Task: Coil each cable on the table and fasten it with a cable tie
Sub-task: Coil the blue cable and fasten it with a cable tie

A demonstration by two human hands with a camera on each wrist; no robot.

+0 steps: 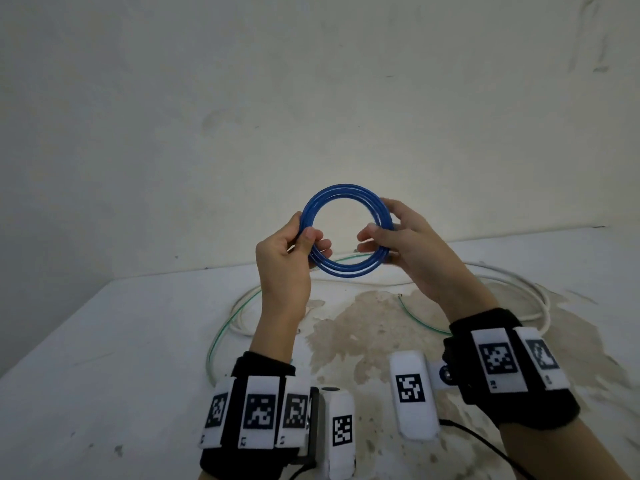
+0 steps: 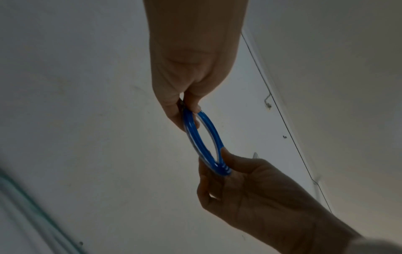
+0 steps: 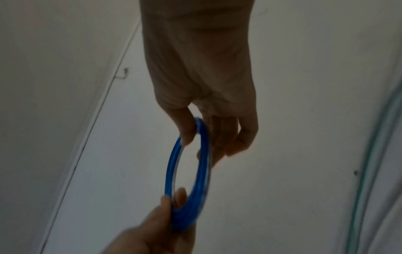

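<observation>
Head view: the blue cable [image 1: 347, 231], wound into a neat ring, is held up in the air above the counter [image 1: 138, 341], upright and facing the person. The left hand [image 1: 287, 258] pinches the ring's left side between thumb and fingers; the right hand [image 1: 398, 244] grips its right side. A white cable [image 1: 540, 299] and a thin green cable [image 1: 214, 341] lie loose on the counter below. No cable tie is visible.

Left wrist view: the ring shows edge-on, its turns stacked side by side, with the left hand [image 2: 189, 77] clamping them at one end.

Right wrist view: blurred, yet the right hand [image 3: 206, 86] has thumb and fingers round the ring.

To fasten well, I would keep one pinch firm so the turns cannot spring apart, and wrap the tie across all turns where the cable's ends meet.
</observation>
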